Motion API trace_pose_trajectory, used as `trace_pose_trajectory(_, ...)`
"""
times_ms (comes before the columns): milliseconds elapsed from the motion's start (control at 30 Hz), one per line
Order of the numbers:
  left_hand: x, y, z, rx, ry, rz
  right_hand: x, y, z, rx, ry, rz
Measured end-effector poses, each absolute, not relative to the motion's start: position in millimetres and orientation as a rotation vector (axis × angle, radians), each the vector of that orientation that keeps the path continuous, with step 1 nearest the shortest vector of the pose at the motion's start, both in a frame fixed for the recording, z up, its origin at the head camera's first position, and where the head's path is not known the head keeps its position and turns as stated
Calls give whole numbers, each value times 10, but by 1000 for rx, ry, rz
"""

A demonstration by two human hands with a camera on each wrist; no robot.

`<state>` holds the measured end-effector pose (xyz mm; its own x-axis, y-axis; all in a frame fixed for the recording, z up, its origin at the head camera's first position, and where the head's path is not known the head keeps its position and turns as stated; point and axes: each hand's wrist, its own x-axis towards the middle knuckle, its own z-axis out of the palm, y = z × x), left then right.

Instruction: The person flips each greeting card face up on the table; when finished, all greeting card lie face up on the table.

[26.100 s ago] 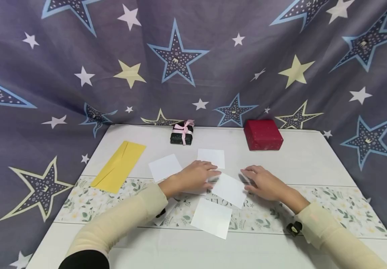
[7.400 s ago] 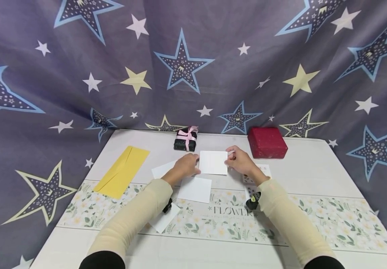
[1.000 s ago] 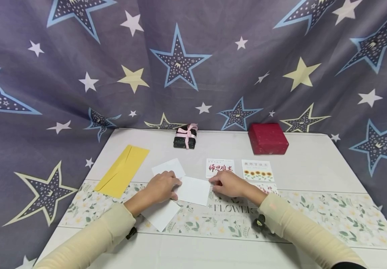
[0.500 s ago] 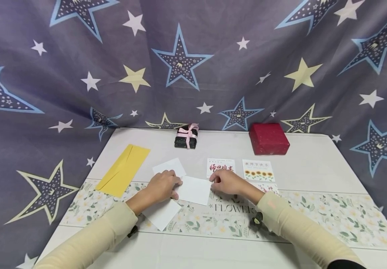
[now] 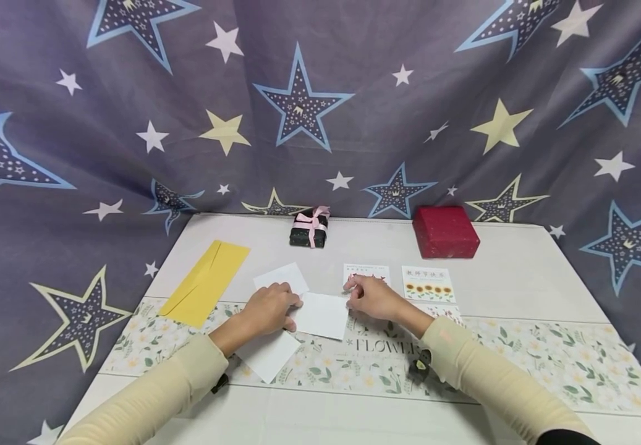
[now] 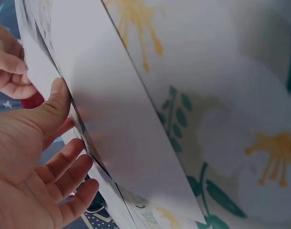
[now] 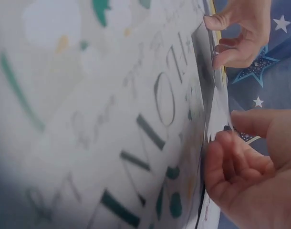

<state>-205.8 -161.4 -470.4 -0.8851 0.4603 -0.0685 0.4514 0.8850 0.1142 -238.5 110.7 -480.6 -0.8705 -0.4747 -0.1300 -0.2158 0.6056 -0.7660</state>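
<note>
A blank white card (image 5: pixel 322 314) lies on the counter (image 5: pixel 520 272), straddling the edge of the flowered strip (image 5: pixel 548 358). The left hand (image 5: pixel 269 307) has its grip pinched on the card's left edge, thumb on top. The right hand (image 5: pixel 373 298) curls its grip on the card's right corner. Another white card (image 5: pixel 282 276) lies just behind, a third (image 5: pixel 269 354) just in front; printed cards (image 5: pixel 428 283) sit to the right. Open counter lies toward the red box (image 5: pixel 445 232).
</note>
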Motion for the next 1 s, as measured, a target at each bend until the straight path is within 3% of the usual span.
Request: trace_pose_trajectory(1000,-2066,-1600,-4710,709,2952,153,-2333,1084,-4785,-475,2576,-999)
